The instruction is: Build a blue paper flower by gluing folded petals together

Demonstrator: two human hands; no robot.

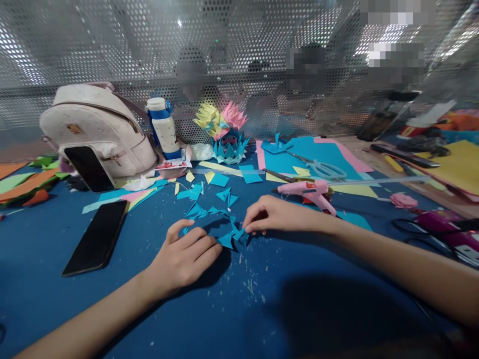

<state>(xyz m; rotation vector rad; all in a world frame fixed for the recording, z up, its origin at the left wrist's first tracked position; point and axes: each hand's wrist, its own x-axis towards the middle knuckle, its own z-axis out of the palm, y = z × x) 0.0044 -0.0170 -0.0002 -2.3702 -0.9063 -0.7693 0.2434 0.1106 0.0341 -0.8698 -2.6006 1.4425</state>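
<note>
A ring of folded blue paper points [225, 241] lies on the blue table between my hands. My left hand [189, 257] is curled over its near left side, thumb at the left edge; the fingertips' grip is partly hidden. At the ring's right side, my right hand [267, 214] pinches a folded blue point between thumb and fingers. Loose blue folded pieces [227, 197] lie just behind the ring. A pink glue gun [305, 189] rests on its side beyond my right wrist.
Behind stand a white backpack [93, 124], a bottle [164, 127] and folded paper flowers [230, 144]. Light-blue scissors [325, 169] lie on paper sheets at the right. A dark phone [96, 239] lies at the left; another phone [90, 169] leans on the backpack. Perforated metal [149, 45] closes the back.
</note>
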